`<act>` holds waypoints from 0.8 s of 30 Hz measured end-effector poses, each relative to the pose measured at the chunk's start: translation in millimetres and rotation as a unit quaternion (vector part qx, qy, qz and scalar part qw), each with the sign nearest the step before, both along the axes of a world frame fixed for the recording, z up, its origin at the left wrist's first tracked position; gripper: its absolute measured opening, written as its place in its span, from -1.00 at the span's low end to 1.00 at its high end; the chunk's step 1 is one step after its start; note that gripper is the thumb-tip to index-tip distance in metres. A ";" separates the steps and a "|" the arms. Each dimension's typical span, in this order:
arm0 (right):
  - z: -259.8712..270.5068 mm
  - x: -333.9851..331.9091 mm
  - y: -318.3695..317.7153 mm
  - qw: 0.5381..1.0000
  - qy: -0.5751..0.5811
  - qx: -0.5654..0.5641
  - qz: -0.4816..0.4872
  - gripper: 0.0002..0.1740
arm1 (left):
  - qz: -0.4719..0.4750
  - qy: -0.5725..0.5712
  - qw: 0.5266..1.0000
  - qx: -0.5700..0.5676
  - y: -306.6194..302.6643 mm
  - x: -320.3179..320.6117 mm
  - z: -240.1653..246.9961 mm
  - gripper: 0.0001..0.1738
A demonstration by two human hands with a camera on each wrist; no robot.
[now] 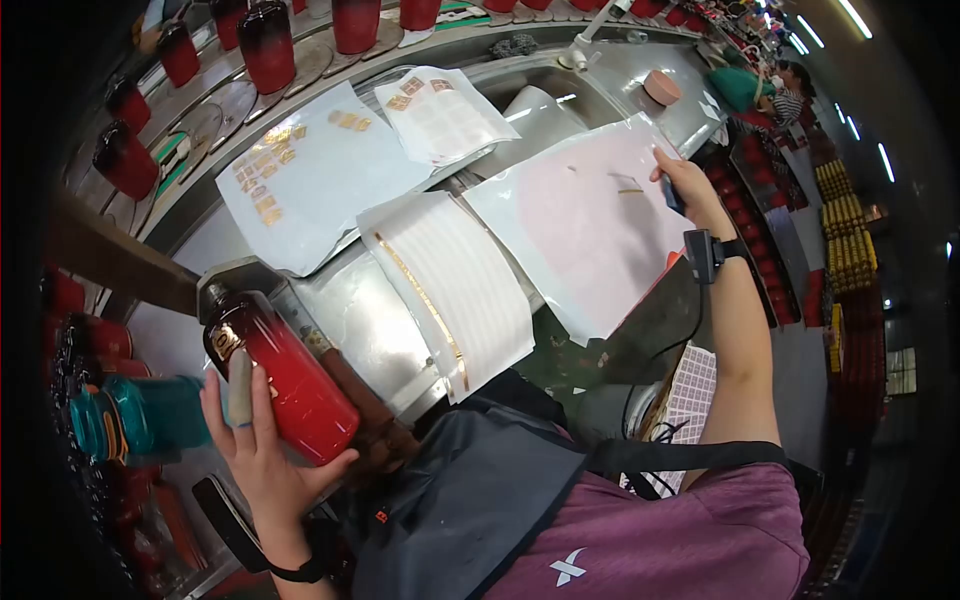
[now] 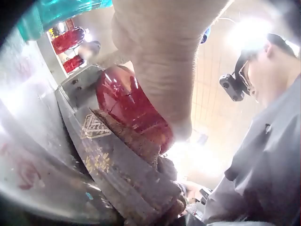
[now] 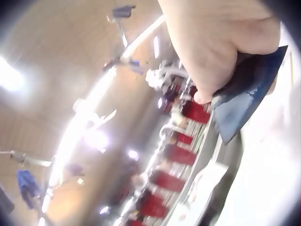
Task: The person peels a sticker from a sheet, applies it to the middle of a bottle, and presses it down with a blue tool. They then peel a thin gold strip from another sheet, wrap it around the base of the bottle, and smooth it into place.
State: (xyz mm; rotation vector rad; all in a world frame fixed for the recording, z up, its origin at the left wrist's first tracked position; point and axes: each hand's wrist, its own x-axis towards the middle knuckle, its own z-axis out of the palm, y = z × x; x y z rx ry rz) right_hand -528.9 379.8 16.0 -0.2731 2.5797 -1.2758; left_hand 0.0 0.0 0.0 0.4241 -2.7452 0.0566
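Observation:
A glossy bottle (image 1: 305, 385), red fading to black with gold lettering, lies tilted in a holder at the left of the head view. My left hand (image 1: 265, 465) rests against its side, fingers extended along it and thumb apart; one finger wears a pale finger cot (image 1: 240, 390). In the left wrist view the hand (image 2: 162, 66) covers part of the bottle (image 2: 136, 113). My right hand (image 1: 692, 190) pinches a dark blue flat scraper (image 3: 240, 110) over the right edge of a pinkish sheet (image 1: 560, 230). A small gold strip (image 1: 630, 190) lies on that sheet near the scraper.
A white sheet (image 1: 450, 270) with a long gold strip lies between the hands. Behind it are sheets of gold decals (image 1: 330, 190) and a sink (image 1: 570, 85). Red bottles (image 1: 265, 50) line a conveyor at the back. A teal jar (image 1: 160, 410) stands at the left.

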 end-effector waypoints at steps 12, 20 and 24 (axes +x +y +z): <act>10.8 184.8 -55.7 0.819 0.239 0.249 0.459 -0.41 | 0.035 0.087 0.995 -0.032 23.0 4.2 -14.5 0.09; -19.6 224.8 -31.8 0.820 0.292 0.330 0.367 -0.67 | 0.003 0.070 0.997 -0.042 27.6 1.0 -7.1 -0.06; 0.8 178.9 -15.1 0.883 0.294 0.248 0.268 -0.82 | -0.001 0.063 0.996 -0.065 30.5 6.6 -5.5 -0.15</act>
